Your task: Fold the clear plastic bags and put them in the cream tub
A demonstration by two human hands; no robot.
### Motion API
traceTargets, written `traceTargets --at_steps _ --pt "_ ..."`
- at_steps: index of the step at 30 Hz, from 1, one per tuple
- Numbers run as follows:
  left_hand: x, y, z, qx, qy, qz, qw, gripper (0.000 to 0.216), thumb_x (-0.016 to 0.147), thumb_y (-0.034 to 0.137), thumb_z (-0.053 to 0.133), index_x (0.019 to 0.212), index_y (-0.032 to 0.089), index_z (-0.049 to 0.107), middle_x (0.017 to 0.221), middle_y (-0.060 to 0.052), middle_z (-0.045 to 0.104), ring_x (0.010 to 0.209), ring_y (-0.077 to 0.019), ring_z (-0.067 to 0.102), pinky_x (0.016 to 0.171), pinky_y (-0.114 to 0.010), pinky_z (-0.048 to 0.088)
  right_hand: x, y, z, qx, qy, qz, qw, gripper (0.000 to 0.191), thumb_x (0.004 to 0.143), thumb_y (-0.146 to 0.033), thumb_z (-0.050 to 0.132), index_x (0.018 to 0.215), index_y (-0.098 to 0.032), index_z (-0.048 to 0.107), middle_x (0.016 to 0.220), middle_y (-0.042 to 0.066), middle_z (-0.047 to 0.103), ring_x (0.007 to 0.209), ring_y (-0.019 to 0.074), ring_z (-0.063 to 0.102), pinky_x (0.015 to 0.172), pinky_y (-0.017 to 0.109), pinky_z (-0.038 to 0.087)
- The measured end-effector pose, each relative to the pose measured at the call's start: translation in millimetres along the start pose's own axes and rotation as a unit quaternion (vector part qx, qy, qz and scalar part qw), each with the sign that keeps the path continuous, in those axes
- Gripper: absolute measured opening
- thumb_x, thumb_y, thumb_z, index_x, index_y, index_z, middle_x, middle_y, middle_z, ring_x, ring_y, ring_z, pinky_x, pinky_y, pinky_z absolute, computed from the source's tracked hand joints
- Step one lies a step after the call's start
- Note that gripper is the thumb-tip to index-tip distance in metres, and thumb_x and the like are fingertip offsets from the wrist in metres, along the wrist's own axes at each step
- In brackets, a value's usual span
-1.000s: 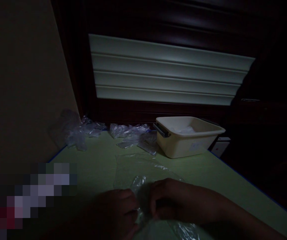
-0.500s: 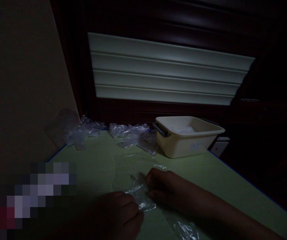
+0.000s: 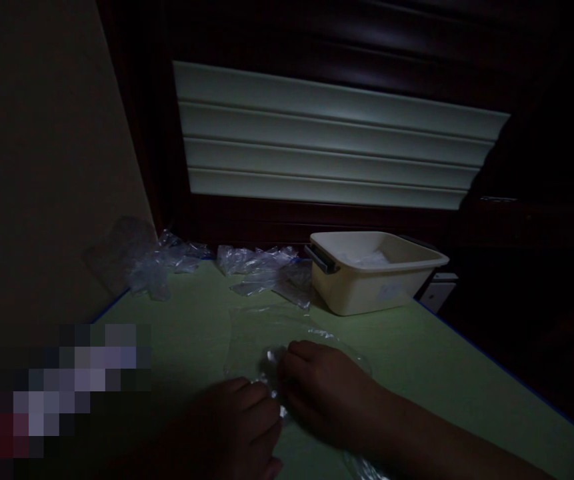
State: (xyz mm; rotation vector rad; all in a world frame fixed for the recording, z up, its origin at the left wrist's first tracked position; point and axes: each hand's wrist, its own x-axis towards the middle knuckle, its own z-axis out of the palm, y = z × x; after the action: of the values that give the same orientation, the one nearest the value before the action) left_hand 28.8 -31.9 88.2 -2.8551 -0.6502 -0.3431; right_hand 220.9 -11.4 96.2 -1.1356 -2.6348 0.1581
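I see both hands low over the green table [image 3: 441,380], close together at a crumpled piece of clear plastic film [image 3: 269,363]. The right hand [image 3: 329,390] curls against its right side, the left hand [image 3: 251,420] sits near its lower left — in this dim light I can't tell whether either is pinching it. Beneath and beyond them I make out a flat clear plastic sheet [image 3: 251,333]. Farther back stands a cream plastic basin [image 3: 367,293] with dark handles, pale material inside — and just left of it lie crumpled clear bags [image 3: 254,261] along the table's rear edge.
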Motion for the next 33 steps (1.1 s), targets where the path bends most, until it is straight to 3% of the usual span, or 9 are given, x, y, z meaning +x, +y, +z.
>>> traceTargets --at_steps 7,17,20,24,29,33 --pt "4.2 1.2 -6.9 -0.023 0.011 -0.002 1.0 0.017 0.074 0.021 0.078 0.079 0.017 0.062 0.08 0.003 0.065 0.073 -0.0155 0.056 0.064 -0.026 0.043 4.6 11.8 -0.9 -0.03 0.009 0.059 0.998 0.018 0.091 -0.021 0.045 0.085 -0.015 0.061 0.08 0.006 0.062 0.069 0.015 0.055 0.06 0.025 0.034" --pt "3.1 -3.2 -10.8 -0.005 0.013 -0.009 1.0 0.011 0.078 0.019 0.072 0.077 0.018 0.061 0.078 0.001 0.065 0.073 -0.0172 0.056 0.066 -0.028 0.044 3.8 14.6 -6.2 0.058 0.004 0.143 0.988 0.016 0.087 -0.017 0.048 0.082 -0.014 0.062 0.079 0.008 0.065 0.065 0.0138 0.056 0.058 0.023 0.035" --pt "2.8 -1.7 -12.1 -0.002 0.019 -0.021 1.0 0.009 0.079 0.016 0.071 0.082 0.017 0.063 0.084 0.001 0.067 0.077 -0.0177 0.058 0.069 -0.029 0.046 2.9 10.8 -6.2 0.115 0.007 0.159 0.981 0.017 0.085 -0.017 0.049 0.077 -0.013 0.063 0.072 0.007 0.065 0.061 0.0131 0.055 0.055 0.022 0.034" --pt "0.3 1.9 -7.1 -0.004 0.044 -0.016 0.999 0.023 0.078 0.021 0.074 0.097 0.016 0.063 0.098 -0.001 0.07 0.088 -0.0189 0.061 0.081 -0.031 0.046 1.7 7.7 -8.2 0.203 0.009 0.176 0.963 0.021 0.086 -0.015 0.046 0.076 -0.011 0.064 0.069 0.006 0.064 0.058 0.0125 0.052 0.053 0.022 0.035" --pt "-4.5 0.8 1.3 0.003 0.073 -0.006 0.997 0.027 0.077 0.027 0.077 0.097 0.015 0.065 0.101 -0.002 0.071 0.092 -0.0181 0.062 0.083 -0.028 0.046 -3.7 12.4 -17.3 0.333 -0.03 0.134 0.933 0.014 0.081 -0.011 0.05 0.075 -0.012 0.063 0.066 0.0 0.059 0.058 0.01 0.047 0.053 0.02 0.036" --pt "-4.9 -0.6 2.0 0.007 0.058 -0.006 0.998 0.019 0.079 0.025 0.075 0.092 0.016 0.065 0.098 -0.001 0.071 0.088 -0.0177 0.063 0.081 -0.029 0.047 -12.0 19.5 -32.3 0.344 -0.095 0.057 0.933 0.013 0.074 -0.005 0.058 0.081 -0.013 0.065 0.074 -0.001 0.061 0.066 0.0105 0.053 0.061 0.019 0.042"
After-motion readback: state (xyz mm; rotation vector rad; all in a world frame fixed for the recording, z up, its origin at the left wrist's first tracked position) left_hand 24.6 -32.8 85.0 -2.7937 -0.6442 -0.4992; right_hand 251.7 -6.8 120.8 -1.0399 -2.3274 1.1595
